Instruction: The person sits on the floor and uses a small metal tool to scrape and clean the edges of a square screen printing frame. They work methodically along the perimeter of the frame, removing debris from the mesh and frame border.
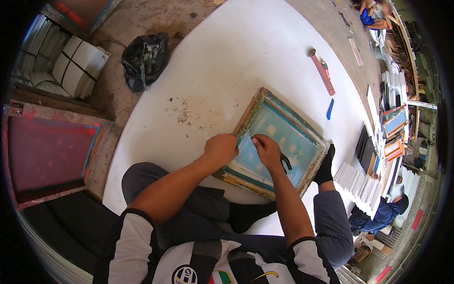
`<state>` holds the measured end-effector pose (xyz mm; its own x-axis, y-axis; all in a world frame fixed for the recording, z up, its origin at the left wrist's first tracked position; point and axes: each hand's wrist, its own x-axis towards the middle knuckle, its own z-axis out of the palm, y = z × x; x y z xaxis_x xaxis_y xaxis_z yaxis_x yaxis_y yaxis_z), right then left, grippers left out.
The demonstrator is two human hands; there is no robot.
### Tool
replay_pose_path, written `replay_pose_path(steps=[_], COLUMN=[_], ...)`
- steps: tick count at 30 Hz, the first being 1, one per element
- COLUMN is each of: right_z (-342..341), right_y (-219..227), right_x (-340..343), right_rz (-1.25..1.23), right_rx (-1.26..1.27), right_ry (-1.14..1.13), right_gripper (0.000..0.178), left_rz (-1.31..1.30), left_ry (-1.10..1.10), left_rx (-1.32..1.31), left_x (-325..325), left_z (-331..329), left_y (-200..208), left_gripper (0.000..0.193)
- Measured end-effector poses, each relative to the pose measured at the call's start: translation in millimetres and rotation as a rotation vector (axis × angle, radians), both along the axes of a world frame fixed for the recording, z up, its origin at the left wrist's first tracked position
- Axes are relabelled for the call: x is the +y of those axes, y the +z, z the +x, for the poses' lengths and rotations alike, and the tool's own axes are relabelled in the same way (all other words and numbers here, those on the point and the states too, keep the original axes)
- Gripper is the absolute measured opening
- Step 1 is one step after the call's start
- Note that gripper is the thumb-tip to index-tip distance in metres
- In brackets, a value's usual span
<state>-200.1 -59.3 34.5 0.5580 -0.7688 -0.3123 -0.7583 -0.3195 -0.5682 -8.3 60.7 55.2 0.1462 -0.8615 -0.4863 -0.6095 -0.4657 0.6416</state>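
Observation:
A screen-printing frame (286,124) with worn, paint-crusted wooden edges and a pale blue mesh lies tilted between my legs. My left hand (221,150) is closed at its left edge, the fingers curled over the wood and partly hidden. Over the mesh, my right hand (268,150) grips a pair of pliers; their black handles (285,162) stick out below the palm. The thin metal tip (248,134) reaches the frame's left rail beside my left hand. Pale blotches mark the mesh.
Dark scraps (183,113) lie scattered on the white sheet (213,61). A hammer (322,73) and a blue strip (330,109) are at the right. A black plastic bag (144,61) stands at the left, near a reddish frame (52,156). Two people sit further off right.

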Motion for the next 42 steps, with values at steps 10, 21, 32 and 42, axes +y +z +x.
replay_pose_path(steps=[10, 21, 32, 42], right_z=[24, 51, 64, 61], right_y=[52, 64, 83, 80], right_x=[37, 60, 49, 51], right_rz=[-0.457, -0.664, -0.486, -0.447], right_rx=[0.208, 0.507, 0.606, 0.596], right_ry=[0.134, 0.159, 0.164, 0.127], right_gripper=[0.026, 0.020, 0.028, 0.031], left_rz=[0.027, -0.027, -0.022, -0.017], left_ry=[0.021, 0.020, 0.032, 0.028], left_rx=[-0.016, 0.022, 0.008, 0.028], left_x=[0, 3, 2, 1], left_z=[3, 1, 2, 0], left_y=[14, -3, 9, 0], left_gripper=[0.027, 0.033, 0.020, 0.030])
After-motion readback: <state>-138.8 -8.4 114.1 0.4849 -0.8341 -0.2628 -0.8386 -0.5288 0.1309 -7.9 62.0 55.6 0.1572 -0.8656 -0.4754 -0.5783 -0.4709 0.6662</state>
